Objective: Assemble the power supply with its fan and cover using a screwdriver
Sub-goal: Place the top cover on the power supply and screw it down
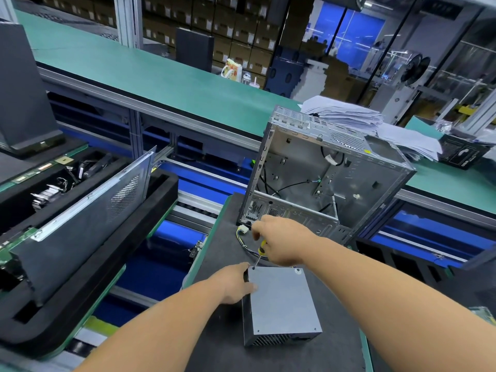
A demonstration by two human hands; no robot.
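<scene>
Power supply: grey rectangular sheet-metal box (pixel 281 302) with a flat matte cover and a perforated vent grille on its near end; lies flat on the dark grey pallet mat (pixel 214 318).
Screwdriver: yellow-and-black handle with a thin steel shaft (pixel 259 256); its tip meets the power supply's far-left top corner.
Right hand: (pixel 279 240) above the power supply's far edge, fingers curled tight round the screwdriver handle.
Left hand: (pixel 236 283) at the power supply's left side, thumb on the cover, fingers wrapped over the far-left corner edge.
Wire bundle: coloured leads with a white plug (pixel 243 232), just beyond the power supply; partly hidden by the right hand.
Computer case: open bare-metal chassis (pixel 322 178), standing tilted beyond the power supply, black cables inside.
Side panel: grey perforated metal sheet (pixel 88 210), leaning in a black foam tray left of the power supply.
Surface: green conveyor belt (pixel 161 76) running behind the case.
Paper stack: white sheets (pixel 346 114) beyond the case.
Room: stacked brown cartons (pixel 241 28) in the background, blurred.
</scene>
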